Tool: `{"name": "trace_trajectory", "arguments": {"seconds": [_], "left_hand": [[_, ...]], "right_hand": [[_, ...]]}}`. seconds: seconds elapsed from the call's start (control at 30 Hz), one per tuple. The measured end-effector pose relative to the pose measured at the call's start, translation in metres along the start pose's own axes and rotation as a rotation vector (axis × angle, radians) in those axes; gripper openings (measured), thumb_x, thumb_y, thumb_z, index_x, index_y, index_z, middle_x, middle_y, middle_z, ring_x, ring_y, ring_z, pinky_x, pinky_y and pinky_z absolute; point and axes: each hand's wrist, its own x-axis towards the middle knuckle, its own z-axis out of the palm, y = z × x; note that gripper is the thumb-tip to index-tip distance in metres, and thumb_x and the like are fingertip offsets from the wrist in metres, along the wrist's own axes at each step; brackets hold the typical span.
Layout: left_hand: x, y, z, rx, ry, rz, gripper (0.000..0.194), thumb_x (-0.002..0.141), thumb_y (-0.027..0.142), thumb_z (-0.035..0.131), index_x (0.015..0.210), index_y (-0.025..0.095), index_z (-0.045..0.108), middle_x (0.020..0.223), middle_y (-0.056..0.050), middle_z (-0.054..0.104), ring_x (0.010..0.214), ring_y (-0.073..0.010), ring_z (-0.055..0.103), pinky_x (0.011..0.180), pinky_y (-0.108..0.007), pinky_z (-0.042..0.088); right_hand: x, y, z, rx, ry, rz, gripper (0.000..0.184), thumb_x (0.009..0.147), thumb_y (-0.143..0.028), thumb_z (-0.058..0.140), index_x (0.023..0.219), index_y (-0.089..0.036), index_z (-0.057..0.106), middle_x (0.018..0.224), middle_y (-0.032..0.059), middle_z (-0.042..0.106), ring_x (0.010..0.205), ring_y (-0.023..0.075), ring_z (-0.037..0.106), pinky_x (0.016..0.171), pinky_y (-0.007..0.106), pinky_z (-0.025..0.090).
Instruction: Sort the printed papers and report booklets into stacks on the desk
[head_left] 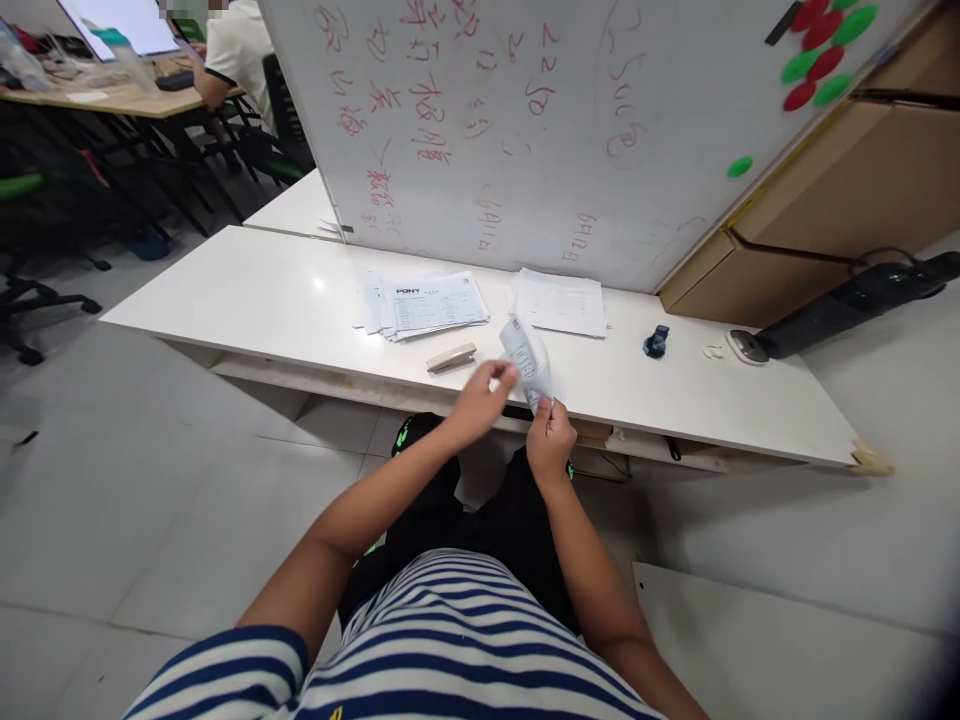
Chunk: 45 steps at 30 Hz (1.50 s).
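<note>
Printed paper sheets (534, 362), bent and tilted, rise over the front edge of the white desk. Their lower end is pinched between the thumb and fingers of my right hand (551, 438). My left hand (484, 400) is at the left edge of the sheets, its fingers curled into a pinch and slightly blurred. Whether it grips the paper or something small does not show. Just beyond my left hand lies a grey stapler (451, 358). Behind that is a stack of printed forms (439, 302), and a second paper stack (562, 303) lies to its right.
A whiteboard (450, 130) with red writing and round magnets stands behind the desk (285, 290). On the right are a dark blue object (656, 342), a white-topped round object (748, 346), a black cylinder (847, 305) and cardboard boxes (847, 200). Another person (240, 60) sits far left.
</note>
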Motion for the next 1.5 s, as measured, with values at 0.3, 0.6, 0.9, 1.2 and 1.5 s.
{"name": "trace_trajectory", "arguments": {"seconds": [0.3,0.6,0.9,1.2,1.5], "left_hand": [[-0.053,-0.015,0.036,-0.344,0.022,-0.158,0.024,0.087,0.040,0.057,0.089,0.018,0.069,0.099,-0.006,0.067,0.099,-0.0192,0.059,0.089,-0.030,0.047],[-0.064,-0.050,0.025,-0.795,0.074,-0.454,0.053,0.082,0.056,0.061,0.122,0.022,0.056,0.129,-0.010,0.059,0.114,-0.0201,0.058,0.087,-0.028,0.050],[-0.054,-0.073,0.017,-0.650,0.144,-0.628,0.039,0.069,0.047,0.076,0.087,0.014,0.065,0.090,-0.007,0.068,0.084,-0.0171,0.066,0.057,-0.021,0.047],[-0.059,-0.074,0.012,-0.696,0.143,-0.681,0.044,0.063,0.049,0.081,0.077,0.016,0.055,0.081,-0.005,0.067,0.077,-0.0172,0.067,0.053,-0.021,0.048],[-0.048,-0.076,0.007,-0.839,-0.128,-0.603,0.056,0.080,0.062,0.061,0.116,0.020,0.060,0.107,-0.011,0.070,0.079,-0.0190,0.071,0.069,-0.029,0.055]], "right_hand": [[-0.030,0.006,-0.007,-0.163,-0.187,-0.253,0.042,0.099,-0.034,0.031,0.107,-0.014,0.067,0.085,0.0135,0.073,0.075,0.0222,0.066,0.072,0.033,0.049],[-0.020,0.005,-0.001,-0.048,-0.430,-0.220,0.042,0.096,-0.033,0.032,0.122,-0.017,0.062,0.101,0.0113,0.073,0.092,0.0259,0.067,0.082,0.038,0.052],[-0.005,0.011,-0.022,-0.111,-0.173,-0.251,0.049,0.094,-0.017,0.027,0.136,-0.021,0.053,0.139,0.0097,0.054,0.135,0.0226,0.044,0.108,0.044,0.039],[-0.001,0.028,-0.005,-0.304,-0.549,-0.497,0.046,0.094,-0.019,0.037,0.138,-0.024,0.049,0.148,0.0086,0.043,0.140,0.0266,0.034,0.114,0.054,0.020],[-0.005,0.011,-0.017,-0.353,-0.646,-0.381,0.056,0.094,-0.053,0.037,0.143,-0.026,0.040,0.154,0.0108,0.034,0.142,0.0304,0.029,0.112,0.060,0.017]]}}
